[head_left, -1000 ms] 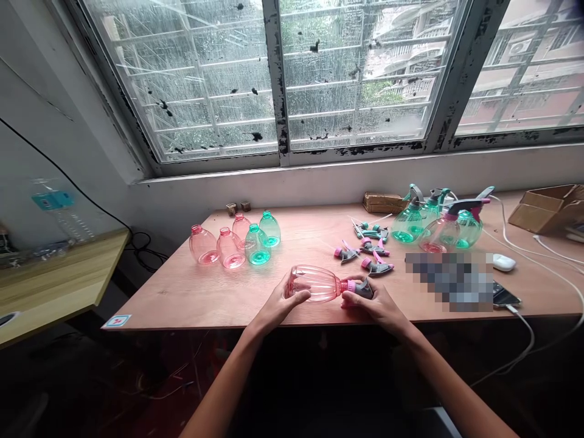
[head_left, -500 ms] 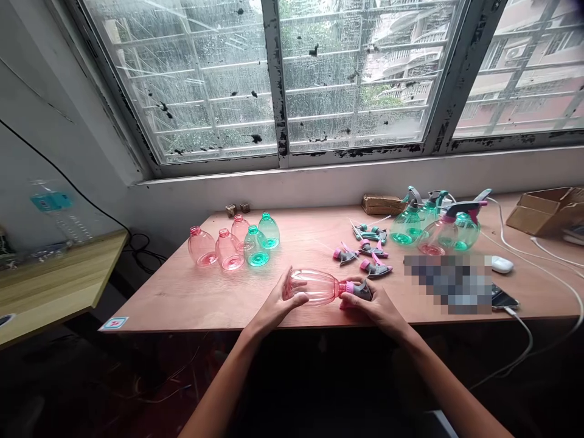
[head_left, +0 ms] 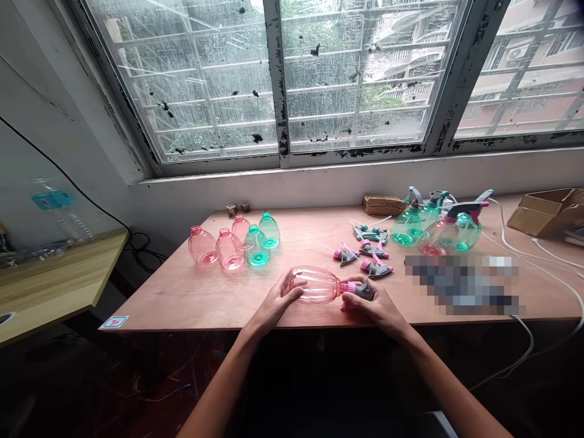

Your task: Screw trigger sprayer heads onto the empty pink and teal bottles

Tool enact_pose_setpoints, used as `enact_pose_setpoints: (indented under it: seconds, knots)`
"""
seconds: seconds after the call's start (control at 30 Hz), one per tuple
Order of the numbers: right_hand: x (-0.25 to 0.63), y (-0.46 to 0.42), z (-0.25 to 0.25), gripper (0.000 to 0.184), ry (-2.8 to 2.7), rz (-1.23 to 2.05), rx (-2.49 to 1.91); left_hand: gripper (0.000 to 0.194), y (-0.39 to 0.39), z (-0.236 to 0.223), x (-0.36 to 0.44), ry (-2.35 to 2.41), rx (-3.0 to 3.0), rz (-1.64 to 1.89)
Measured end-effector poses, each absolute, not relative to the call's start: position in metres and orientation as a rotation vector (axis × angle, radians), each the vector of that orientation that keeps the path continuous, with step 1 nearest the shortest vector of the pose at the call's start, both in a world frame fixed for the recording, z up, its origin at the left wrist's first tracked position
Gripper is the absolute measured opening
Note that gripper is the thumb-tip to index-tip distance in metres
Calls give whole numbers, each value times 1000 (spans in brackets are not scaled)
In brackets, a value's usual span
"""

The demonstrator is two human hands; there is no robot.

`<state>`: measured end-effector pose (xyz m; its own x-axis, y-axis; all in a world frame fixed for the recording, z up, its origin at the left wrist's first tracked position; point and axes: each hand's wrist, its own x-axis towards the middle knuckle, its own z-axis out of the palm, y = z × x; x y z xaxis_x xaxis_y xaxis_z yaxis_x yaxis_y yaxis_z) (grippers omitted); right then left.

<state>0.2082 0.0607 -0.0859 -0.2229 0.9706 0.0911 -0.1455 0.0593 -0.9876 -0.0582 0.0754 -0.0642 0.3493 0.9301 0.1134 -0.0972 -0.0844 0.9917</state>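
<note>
A clear pink spray bottle (head_left: 317, 286) lies sideways between my hands, just above the table's front edge. My left hand (head_left: 279, 299) is wrapped round its base end. At the neck, my right hand (head_left: 375, 305) grips the grey and pink spray head (head_left: 358, 289), which sits at the bottle's mouth; whether its collar is fully tight I cannot tell. Behind my right hand lie loose grey and pink spray heads (head_left: 376, 268) and teal ones (head_left: 370, 234). To the left stand several open bottles, pink (head_left: 230, 250) and green (head_left: 258, 248).
Spray bottles with heads on, green (head_left: 406, 226) and pink (head_left: 438, 236), stand at the right. Near them are a blurred patch (head_left: 458, 283), white cables (head_left: 566, 286) and a cardboard box (head_left: 542, 212). A brown block (head_left: 383, 205) lies by the wall below the window.
Both hands keep their hold on the pink bottle, with the left fingers and thumb shifting slightly. Otherwise the view has moved only a little.
</note>
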Motion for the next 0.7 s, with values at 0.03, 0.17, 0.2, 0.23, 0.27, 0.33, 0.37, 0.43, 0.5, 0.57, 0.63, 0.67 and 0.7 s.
enact_pose_setpoints:
  seconds: [0.03, 0.17, 0.2, 0.23, 0.27, 0.33, 0.37, 0.43, 0.5, 0.57, 0.63, 0.67, 0.7]
  knots:
    - [208, 60, -85, 48, -1310, 1373, -929, 76, 76, -63, -58, 840, 1386, 1027]
    - [207, 61, -83, 47, -1253, 1371, -916, 75, 74, -61, -58, 811, 1395, 1004]
    - [207, 61, -83, 48, -1221, 1376, -908, 84, 73, -61, -59, 789, 1393, 1006]
    - [207, 62, -84, 48, -1192, 1380, -900, 93, 72, -61, -59, 763, 1395, 999]
    - [207, 62, -84, 49, -1175, 1382, -892, 100, 72, -62, -59, 737, 1403, 987]
    - [208, 63, -85, 48, -1179, 1372, -884, 109, 70, -62, -60, 712, 1422, 963]
    - [208, 63, -86, 48, -1198, 1365, -885, 112, 70, -62, -60, 721, 1420, 959]
    - [208, 62, -87, 47, -1249, 1350, -891, 110, 70, -62, -60, 764, 1393, 966]
    - [208, 61, -87, 46, -1285, 1352, -891, 97, 72, -62, -60, 801, 1367, 969]
    - [208, 62, -86, 44, -1290, 1359, -885, 83, 74, -63, -59, 817, 1370, 978]
    - [208, 62, -86, 43, -1264, 1352, -877, 86, 75, -63, -58, 806, 1389, 997]
    - [208, 63, -86, 42, -1244, 1349, -875, 92, 74, -64, -58, 791, 1399, 1004]
    - [208, 63, -86, 42, -1226, 1348, -873, 98, 74, -63, -58, 778, 1411, 1002]
